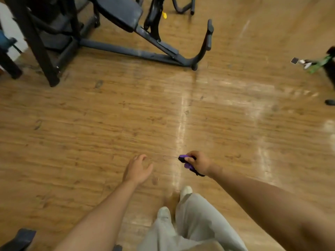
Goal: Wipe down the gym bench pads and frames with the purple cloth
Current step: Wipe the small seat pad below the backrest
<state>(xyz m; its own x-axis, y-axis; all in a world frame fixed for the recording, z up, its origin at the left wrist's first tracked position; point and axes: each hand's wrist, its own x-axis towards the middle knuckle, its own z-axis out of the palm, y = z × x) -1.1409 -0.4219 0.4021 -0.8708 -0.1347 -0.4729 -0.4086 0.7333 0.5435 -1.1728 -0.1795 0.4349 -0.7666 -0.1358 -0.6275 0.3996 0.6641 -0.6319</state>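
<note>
The purple cloth (186, 161) is gripped by right-hand fingers (192, 159), left hand (138, 169) held slack, well short of the bench pad (119, 11) ahead-left.

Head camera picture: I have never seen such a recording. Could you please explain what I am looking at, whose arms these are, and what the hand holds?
There is no machine here. The one picture comes from a wide-angle camera worn on a person's head, looking forward and down, so the two bare arms belong to the wearer. Below are the person's light trousers and pale shoes.

The right hand grips a bunched purple cloth. The left hand holds nothing; its fingers are loosely spread.

The surface is a wooden floor. Ahead, at the top left, stands a gym bench with a dark pad on a grey metal frame. The hands are apart from it, so no wiping is happening at this moment. Small green and white items at the right edge are too blurred to name.
</note>
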